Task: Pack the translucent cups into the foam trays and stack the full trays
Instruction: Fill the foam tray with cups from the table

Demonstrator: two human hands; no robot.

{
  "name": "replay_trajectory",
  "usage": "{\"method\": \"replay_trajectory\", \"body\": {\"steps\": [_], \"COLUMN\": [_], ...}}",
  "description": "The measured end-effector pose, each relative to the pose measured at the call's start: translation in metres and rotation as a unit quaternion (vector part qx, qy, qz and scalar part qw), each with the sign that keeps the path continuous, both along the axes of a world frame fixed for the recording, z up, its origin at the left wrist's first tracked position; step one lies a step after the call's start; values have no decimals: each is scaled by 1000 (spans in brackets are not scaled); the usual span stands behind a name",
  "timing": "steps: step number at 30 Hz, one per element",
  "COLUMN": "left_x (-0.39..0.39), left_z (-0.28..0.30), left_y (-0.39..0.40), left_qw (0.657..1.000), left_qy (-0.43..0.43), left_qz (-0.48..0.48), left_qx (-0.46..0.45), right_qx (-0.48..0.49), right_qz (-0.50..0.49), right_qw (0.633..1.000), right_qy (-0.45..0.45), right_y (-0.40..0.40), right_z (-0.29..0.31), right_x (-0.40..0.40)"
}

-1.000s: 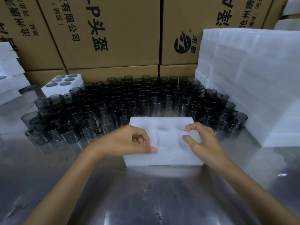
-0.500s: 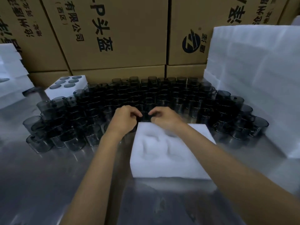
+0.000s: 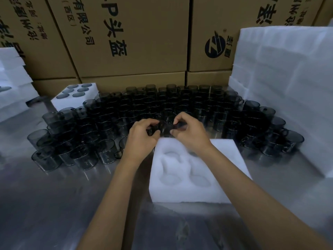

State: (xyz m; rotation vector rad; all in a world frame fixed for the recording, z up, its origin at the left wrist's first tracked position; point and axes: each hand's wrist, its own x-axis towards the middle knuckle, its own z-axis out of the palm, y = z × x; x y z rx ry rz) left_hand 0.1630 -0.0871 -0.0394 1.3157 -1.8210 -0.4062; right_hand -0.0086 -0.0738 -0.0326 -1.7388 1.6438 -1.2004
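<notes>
Both hands (image 3: 142,136) (image 3: 189,134) moved off foam tray (image 3: 189,192), fingers gripping cups (image 3: 163,126) over steel table (image 3: 54,204).

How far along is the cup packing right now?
Done: one filled foam tray sits at back left. In hand: the left hand and right hand each grip a cup from the crowd of loose cups, just beyond an empty foam tray. Left: nearly everything.

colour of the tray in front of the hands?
White foam tray, pockets still empty; head view.
</notes>
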Motion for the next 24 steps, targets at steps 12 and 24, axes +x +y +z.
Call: {"method": "replay_trajectory", "body": {"steps": [12, 24], "left_x": [-7, 3], "left_z": [33, 15], "left_y": [23, 72], "left_qw": [980, 966], "left_qy": [190, 191], "left_qz": [-54, -137], "left_qx": [18, 110], "right_qx": [-133, -4], "right_qz": [65, 101], "right_qw": [989, 995], "right_qy": [-12, -21], "right_y": [26, 83], "right_z": [28, 24], "right_x": [0, -24]}}
